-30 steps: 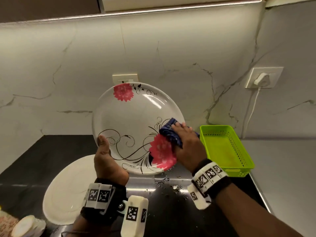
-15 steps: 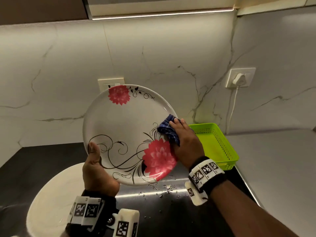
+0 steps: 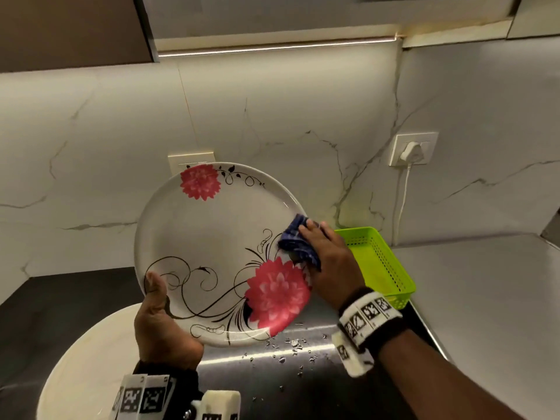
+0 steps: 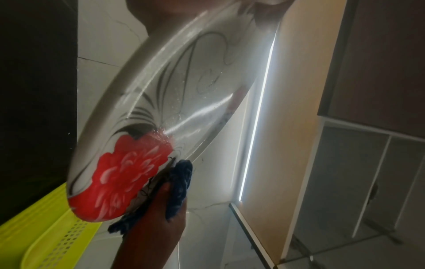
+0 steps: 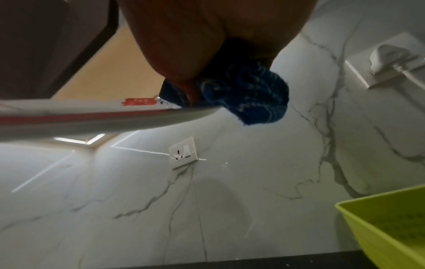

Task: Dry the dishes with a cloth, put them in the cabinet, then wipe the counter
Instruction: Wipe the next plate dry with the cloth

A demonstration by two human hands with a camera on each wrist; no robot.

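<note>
A white plate (image 3: 212,237) with red flowers and black swirls is held tilted up over the dark counter (image 3: 60,301). My left hand (image 3: 160,322) grips its lower left rim, thumb on the face. My right hand (image 3: 327,262) holds a bunched blue cloth (image 3: 298,244) against the plate's right rim. Seen from the left wrist, water drops lie on the plate (image 4: 184,91) near the cloth (image 4: 181,183). The right wrist view shows the cloth (image 5: 248,94) wrapped over the plate's edge (image 5: 115,116).
A second white plate (image 3: 91,368) lies flat on the counter under my left hand. A lime green basket (image 3: 378,262) stands at the right by the wall. Water drops (image 3: 291,344) spot the counter. A plugged socket (image 3: 412,150) and upper cabinets (image 3: 69,25) are above.
The cloth and my right hand have slid up the plate's right rim, away from the lower red flower. The left grip is unchanged; the head view has tilted upward.
</note>
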